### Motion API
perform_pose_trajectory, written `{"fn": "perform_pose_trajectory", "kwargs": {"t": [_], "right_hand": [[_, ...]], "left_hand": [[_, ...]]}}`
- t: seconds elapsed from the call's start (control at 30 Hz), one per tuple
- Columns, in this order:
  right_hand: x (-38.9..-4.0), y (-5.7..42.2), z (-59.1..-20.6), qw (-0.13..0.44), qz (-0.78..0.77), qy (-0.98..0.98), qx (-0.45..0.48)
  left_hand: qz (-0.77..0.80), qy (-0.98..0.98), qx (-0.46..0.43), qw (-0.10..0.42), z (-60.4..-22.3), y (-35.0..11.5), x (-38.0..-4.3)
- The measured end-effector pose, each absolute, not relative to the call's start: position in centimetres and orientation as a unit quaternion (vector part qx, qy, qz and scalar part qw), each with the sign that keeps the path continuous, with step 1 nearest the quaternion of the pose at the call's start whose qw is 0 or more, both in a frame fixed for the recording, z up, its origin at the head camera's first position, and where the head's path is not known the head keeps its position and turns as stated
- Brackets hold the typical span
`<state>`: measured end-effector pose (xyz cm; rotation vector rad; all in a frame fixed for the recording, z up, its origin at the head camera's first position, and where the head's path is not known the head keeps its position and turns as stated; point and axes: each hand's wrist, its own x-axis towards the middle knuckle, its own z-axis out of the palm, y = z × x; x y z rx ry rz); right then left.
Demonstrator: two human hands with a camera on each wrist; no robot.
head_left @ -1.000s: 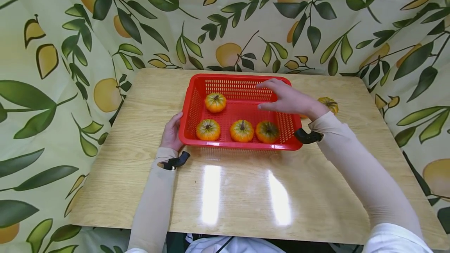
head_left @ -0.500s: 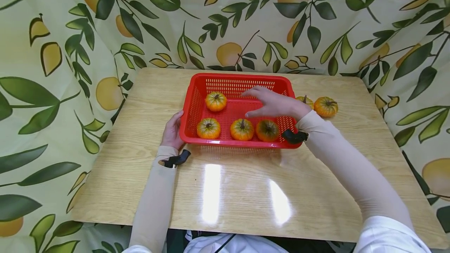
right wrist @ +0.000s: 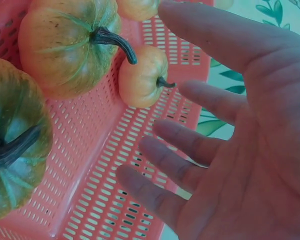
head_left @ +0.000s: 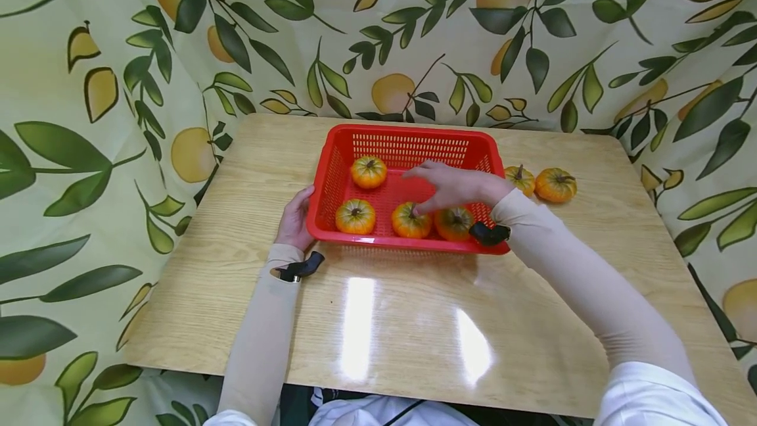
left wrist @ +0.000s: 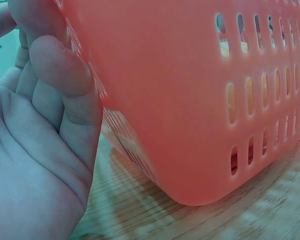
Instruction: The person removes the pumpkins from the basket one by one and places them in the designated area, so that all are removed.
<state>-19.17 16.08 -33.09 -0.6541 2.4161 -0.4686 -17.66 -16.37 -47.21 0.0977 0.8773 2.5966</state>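
Several small orange pumpkins lie in a red plastic basket (head_left: pixel 408 242), one of them at the back left (head_left: pixel 369 172) and the rest along the front. My right hand (head_left: pixel 452 186) is spread over the basket's right half with nothing in its grasp. In the right wrist view its fingers (right wrist: pixel 185 142) stand apart from one another, and pumpkins with dark stems (right wrist: pixel 70 47) lie beyond them. My left hand (head_left: pixel 294 219) rests against the basket's left side. The left wrist view shows bent fingers (left wrist: pixel 60 67) touching the outer wall; the thumb cannot be made out.
Two more pumpkins sit on the wooden table (head_left: pixel 225 281) to the right of the basket, a nearer-to-basket pumpkin (head_left: pixel 520 179) and another pumpkin (head_left: pixel 556 185) beside it. A fruit-and-leaf patterned cloth (head_left: pixel 437 38) hangs behind the table and at both sides.
My right hand has moved left and then lower over the basket, so both pumpkins at the right now show. The left hand stays at the basket's side.
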Motion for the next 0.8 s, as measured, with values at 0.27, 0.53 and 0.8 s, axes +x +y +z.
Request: {"fn": "perform_pose_trajectory", "kwargs": {"t": [0.27,0.53,0.8], "right_hand": [[-19.3,15.1,-33.5,0.333,-0.157,0.895,-0.251],[-19.7,14.2,-33.9,0.356,-0.107,0.894,-0.251],[-19.9,13.8,-34.4,0.369,-0.089,0.892,-0.247]], "left_hand": [[0.925,0.326,0.019,0.195,-47.4,-16.4,-17.4],[0.923,0.33,0.029,0.195,-47.3,-16.3,-17.6],[0.924,0.323,0.045,0.201,-47.4,-16.3,-17.8]]}}
